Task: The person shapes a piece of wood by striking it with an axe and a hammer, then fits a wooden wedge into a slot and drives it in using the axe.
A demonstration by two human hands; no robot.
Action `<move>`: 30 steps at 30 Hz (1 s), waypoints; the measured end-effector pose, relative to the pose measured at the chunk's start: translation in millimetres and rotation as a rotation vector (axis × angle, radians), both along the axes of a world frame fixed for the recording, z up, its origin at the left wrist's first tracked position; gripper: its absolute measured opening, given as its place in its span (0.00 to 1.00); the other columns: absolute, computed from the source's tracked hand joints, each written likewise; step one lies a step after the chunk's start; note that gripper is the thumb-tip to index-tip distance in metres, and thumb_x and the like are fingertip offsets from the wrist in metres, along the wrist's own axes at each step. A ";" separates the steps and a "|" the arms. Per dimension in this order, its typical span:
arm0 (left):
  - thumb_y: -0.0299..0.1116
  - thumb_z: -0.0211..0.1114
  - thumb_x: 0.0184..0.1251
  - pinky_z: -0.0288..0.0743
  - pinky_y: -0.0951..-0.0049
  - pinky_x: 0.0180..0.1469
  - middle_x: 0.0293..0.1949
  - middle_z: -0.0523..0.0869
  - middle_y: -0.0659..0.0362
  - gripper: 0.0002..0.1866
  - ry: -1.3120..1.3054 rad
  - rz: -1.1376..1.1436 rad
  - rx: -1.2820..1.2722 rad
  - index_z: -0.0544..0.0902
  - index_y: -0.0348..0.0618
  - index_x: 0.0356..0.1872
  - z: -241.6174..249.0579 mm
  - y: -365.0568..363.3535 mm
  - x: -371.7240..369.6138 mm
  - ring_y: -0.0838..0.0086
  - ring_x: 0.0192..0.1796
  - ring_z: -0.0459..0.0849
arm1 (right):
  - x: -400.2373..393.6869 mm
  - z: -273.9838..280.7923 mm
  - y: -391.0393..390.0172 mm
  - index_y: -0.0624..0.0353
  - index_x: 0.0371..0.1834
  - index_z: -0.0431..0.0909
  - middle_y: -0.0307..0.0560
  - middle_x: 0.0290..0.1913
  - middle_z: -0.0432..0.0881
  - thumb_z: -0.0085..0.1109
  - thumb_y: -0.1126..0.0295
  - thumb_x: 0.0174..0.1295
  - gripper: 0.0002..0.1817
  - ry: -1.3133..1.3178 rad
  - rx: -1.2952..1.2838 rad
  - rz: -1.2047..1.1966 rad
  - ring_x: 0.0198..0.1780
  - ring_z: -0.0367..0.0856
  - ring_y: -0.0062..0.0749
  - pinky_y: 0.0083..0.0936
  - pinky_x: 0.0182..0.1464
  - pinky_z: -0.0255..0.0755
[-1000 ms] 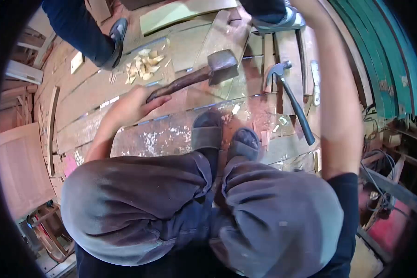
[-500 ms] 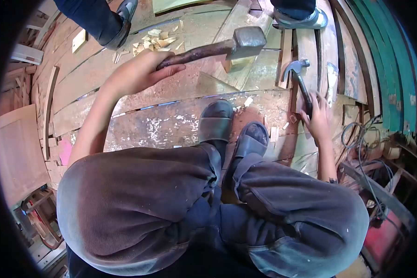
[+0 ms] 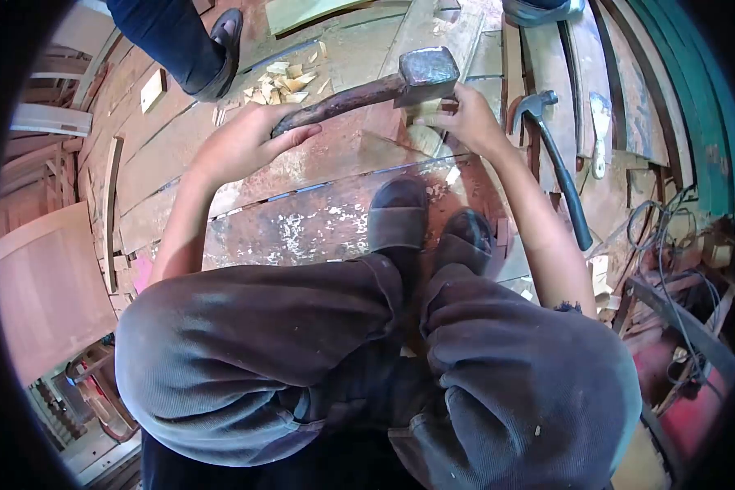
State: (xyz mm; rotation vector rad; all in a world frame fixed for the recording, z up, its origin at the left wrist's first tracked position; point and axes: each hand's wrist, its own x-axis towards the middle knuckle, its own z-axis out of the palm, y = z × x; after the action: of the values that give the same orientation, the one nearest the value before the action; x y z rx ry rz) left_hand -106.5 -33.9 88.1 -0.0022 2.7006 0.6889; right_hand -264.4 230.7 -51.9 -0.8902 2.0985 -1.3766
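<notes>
My left hand (image 3: 241,147) is clenched round the wooden handle of the mallet (image 3: 367,86). The handle runs from my grip toward 2 o'clock, and the heavy steel head sits at the far end, raised just above the planks (image 3: 302,220). My right hand (image 3: 469,118) reaches in at 3 o'clock of that head, fingers pinched on a small pale wood piece (image 3: 423,135) that lies right under the head; the piece is touching my fingertips, and I cannot tell whether the head touches it.

One claw hammer (image 3: 559,167) lies untouched on the boards at 3 o'clock of my right hand, just beside my forearm, its head away from me and its dark handle pointing back toward 5 o'clock. One scraper (image 3: 600,135) lies beyond it, further toward 3 o'clock.

My two sandals (image 3: 396,216) stand side by side on the planks at 6 o'clock of the mallet head, my two knees bent below them.

A pile of wood chips (image 3: 284,82) lies at 12 o'clock of my left hand. Another person's foot (image 3: 220,57) stands just beside it at 10 o'clock, and a second shoe (image 3: 543,10) shows at the top edge.
</notes>
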 end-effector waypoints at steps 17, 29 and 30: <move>0.46 0.59 0.72 0.74 0.61 0.42 0.32 0.84 0.43 0.19 -0.021 0.018 0.010 0.81 0.42 0.52 -12.2 -8.1 3.5 0.54 0.34 0.81 | 2.7 -5.8 -4.5 0.70 0.62 0.71 0.60 0.55 0.82 0.80 0.58 0.45 0.43 0.074 0.119 -0.058 0.53 0.83 0.39 0.31 0.56 0.77; 0.40 0.59 0.74 0.75 0.67 0.45 0.40 0.87 0.51 0.17 0.012 -0.098 -0.027 0.80 0.41 0.55 -25.3 -17.0 3.1 0.66 0.40 0.83 | 38.1 10.9 238.2 0.63 0.55 0.72 0.61 0.44 0.79 0.70 0.54 0.57 0.30 0.905 0.882 -0.348 0.49 0.78 0.54 0.42 0.53 0.70; 0.41 0.58 0.74 0.74 0.67 0.45 0.39 0.86 0.51 0.17 0.010 -0.074 -0.036 0.80 0.41 0.54 -26.2 -17.2 5.9 0.67 0.40 0.82 | 42.9 -4.2 268.0 0.63 0.54 0.71 0.61 0.42 0.80 0.70 0.55 0.57 0.30 0.736 0.872 -0.299 0.46 0.79 0.55 0.43 0.50 0.71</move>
State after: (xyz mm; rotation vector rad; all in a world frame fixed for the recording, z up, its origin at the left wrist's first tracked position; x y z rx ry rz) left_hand -100.7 -51.1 62.0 0.0919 2.7071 0.6198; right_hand -221.5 498.7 -56.1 -0.7536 3.0610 -0.0740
